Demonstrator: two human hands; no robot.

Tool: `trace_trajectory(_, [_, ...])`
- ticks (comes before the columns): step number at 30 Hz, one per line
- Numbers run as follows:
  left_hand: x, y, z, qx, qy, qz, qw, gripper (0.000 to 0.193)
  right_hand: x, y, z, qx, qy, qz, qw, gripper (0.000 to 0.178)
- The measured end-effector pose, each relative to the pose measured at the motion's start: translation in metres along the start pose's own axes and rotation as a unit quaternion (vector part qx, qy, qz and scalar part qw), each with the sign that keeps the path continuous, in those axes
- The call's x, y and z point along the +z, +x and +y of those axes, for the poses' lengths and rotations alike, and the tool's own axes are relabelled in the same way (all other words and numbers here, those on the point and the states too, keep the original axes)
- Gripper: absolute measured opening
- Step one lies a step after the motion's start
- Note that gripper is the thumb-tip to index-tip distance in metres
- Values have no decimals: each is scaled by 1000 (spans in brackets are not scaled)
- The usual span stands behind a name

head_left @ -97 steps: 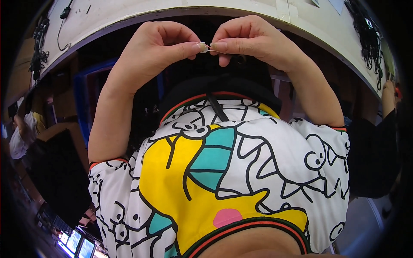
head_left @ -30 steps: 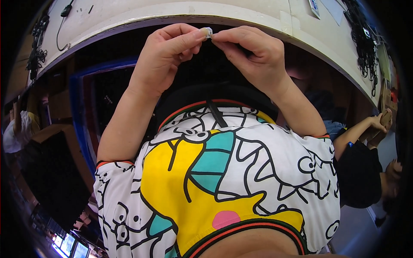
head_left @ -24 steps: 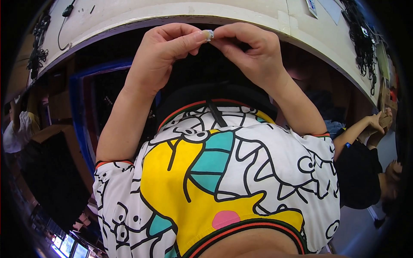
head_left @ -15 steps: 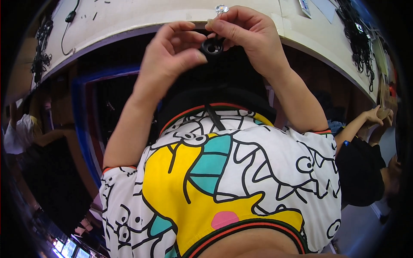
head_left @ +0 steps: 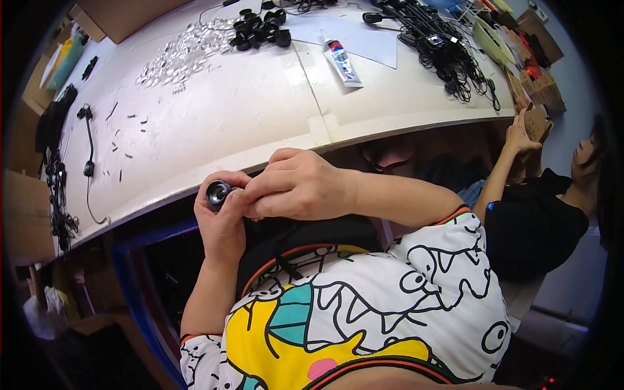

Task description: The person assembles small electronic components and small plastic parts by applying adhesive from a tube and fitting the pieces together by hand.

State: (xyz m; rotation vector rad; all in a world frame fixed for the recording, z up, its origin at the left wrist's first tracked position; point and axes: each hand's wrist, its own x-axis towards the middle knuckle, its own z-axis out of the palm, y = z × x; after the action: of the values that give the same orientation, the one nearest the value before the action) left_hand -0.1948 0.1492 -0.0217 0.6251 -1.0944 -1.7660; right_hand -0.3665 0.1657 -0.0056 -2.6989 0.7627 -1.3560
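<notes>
My left hand is wrapped around a small black round housing, hollow like a cup, its open end facing up with a shiny ring inside. My right hand is closed, its thumb and fingertips meeting right beside the housing, against my left thumb. Whatever those right fingers pinch is hidden. Both hands are held just off the near edge of the white table, above my lap.
On the table lie a pile of clear lens-like discs, several black round parts, a squeeze tube by a pale sheet, and bundled black cables. At right, a co-worker's hand holds a brown box.
The view has tilted up, showing more table. My right hand came down beside the housing, which has turned its open end up. The clear disc earlier at my right fingertips no longer shows there.
</notes>
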Motion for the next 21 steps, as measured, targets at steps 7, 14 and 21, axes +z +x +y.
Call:
trace_trajectory(7, [-9, 21, 18, 9, -25, 111, 993, 8, -82, -18, 118, 335, -278, 65, 898, 22])
trace_trajectory(14, [-13, 19, 37, -65, 146, 73, 984, 8, -108, -32, 162, 580, -258, -60, 771, 40])
trace_trajectory(21, [-22, 13, 20, -84, 249, 48, 964, 21, -31, 13, 46, 398, 57, -1, 916, 19])
